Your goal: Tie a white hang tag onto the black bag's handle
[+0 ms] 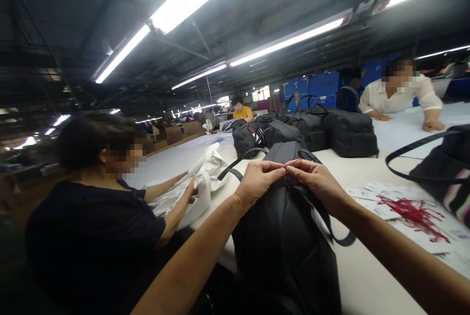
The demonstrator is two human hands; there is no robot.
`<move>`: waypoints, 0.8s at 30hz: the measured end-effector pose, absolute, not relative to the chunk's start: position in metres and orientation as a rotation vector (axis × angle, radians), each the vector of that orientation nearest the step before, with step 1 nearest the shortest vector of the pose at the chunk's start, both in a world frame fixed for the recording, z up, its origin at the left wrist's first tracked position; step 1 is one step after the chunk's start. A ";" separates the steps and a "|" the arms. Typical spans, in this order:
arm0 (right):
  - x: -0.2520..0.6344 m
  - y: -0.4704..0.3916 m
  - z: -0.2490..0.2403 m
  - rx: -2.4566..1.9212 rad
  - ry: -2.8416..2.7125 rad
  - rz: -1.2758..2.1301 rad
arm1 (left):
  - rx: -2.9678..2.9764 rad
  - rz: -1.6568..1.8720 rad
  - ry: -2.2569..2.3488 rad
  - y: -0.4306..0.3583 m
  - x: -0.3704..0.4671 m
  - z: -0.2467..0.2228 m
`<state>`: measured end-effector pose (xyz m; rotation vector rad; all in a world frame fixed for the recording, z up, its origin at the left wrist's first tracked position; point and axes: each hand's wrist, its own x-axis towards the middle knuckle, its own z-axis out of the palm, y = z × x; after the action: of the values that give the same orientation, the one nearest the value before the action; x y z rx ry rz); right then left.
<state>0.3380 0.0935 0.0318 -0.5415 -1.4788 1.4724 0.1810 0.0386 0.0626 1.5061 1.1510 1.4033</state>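
Red cord pinched by left hand and right hand over black bag, near edge of tabletop; could be dropped if pinch is loosened.

No legible text anywhere.

head view | from wearer's head | facing forward over table | hands near, mid-frame
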 end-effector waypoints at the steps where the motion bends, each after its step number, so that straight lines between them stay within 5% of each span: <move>1: 0.337 0.093 0.032 -0.539 -1.484 1.442 | 1.518 1.407 1.153 0.039 0.181 0.062; 24: 0.343 0.109 0.041 -0.490 -1.580 1.270 | 1.511 1.407 1.105 0.039 0.184 0.068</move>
<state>0.3433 0.1094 0.0410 -0.4905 -1.5803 1.2696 0.1841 0.0393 0.0681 1.5107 1.1046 1.4072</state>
